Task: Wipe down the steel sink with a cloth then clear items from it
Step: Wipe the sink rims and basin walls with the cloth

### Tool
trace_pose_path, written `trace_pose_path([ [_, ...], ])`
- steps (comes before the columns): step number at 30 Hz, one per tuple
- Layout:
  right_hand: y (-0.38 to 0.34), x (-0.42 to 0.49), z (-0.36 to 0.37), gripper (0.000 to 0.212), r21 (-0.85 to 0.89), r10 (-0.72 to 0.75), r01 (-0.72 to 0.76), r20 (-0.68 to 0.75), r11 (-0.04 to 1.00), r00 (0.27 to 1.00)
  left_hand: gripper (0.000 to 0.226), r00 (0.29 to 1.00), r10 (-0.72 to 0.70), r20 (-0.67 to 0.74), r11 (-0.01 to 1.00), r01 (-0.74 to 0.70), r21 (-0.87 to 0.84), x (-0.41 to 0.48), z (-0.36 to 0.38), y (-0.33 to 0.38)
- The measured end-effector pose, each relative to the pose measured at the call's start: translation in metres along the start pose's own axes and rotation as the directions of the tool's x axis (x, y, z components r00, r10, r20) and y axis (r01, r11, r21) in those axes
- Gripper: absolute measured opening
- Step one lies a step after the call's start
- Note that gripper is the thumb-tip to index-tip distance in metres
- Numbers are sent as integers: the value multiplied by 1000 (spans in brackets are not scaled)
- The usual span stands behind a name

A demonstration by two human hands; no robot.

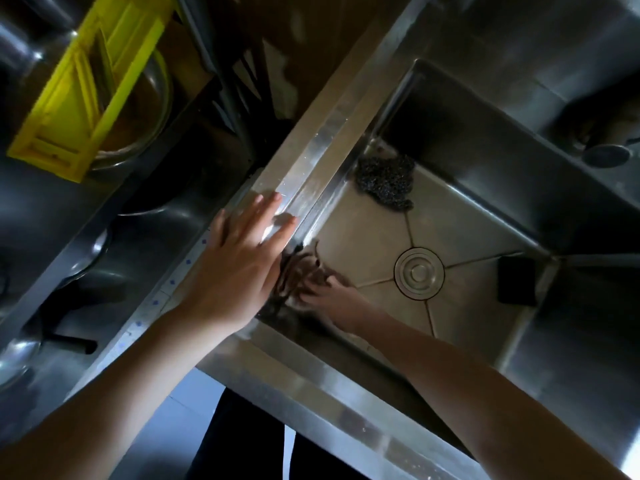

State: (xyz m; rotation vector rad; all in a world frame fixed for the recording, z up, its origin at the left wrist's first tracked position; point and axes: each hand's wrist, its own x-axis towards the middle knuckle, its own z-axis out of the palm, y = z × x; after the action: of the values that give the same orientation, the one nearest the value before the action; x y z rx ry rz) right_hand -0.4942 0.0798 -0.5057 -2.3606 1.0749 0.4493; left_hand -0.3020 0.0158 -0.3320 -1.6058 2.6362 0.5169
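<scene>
Sink (363, 237) walls and corners need firm strokes. Left hand (239, 268) braces flat on the rim (311, 174), fingers (273, 202) spread; right hand (332, 299) meets the cloth (298, 268) in the near-left corner (blur hides its fingers). Sweep drainward, past scourer (384, 181) and sponge (516, 280).

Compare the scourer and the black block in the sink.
The scourer is a grey, glinting, lumpy tangle in one corner. The black block is matt and flat-sided, and sits near another corner. The scourer looks larger. Both lie on the sink floor, untouched.
</scene>
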Motion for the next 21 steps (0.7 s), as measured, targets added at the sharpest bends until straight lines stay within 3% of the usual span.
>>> trace_pose_path([
  [2, 1, -10, 10, 60, 61, -93, 88, 85, 994, 992, 47, 999, -54, -7, 998, 54, -12, -4, 2, 3],
  [8, 20, -76, 30, 68, 221, -40, -6, 204, 975, 978, 39, 995, -78, -63, 997, 79, 24, -29, 12, 18],
  [14, 37, -141, 56, 65, 152, -9, -43, 324, 987, 946, 44, 980, -159, -123, 987, 160, -4, -62, 25, 30],
  [21, 22, -86, 37, 64, 150, 26, -67, 258, 986, 966, 40, 964, -210, -164, 977, 201, -67, -91, 31, 57],
])
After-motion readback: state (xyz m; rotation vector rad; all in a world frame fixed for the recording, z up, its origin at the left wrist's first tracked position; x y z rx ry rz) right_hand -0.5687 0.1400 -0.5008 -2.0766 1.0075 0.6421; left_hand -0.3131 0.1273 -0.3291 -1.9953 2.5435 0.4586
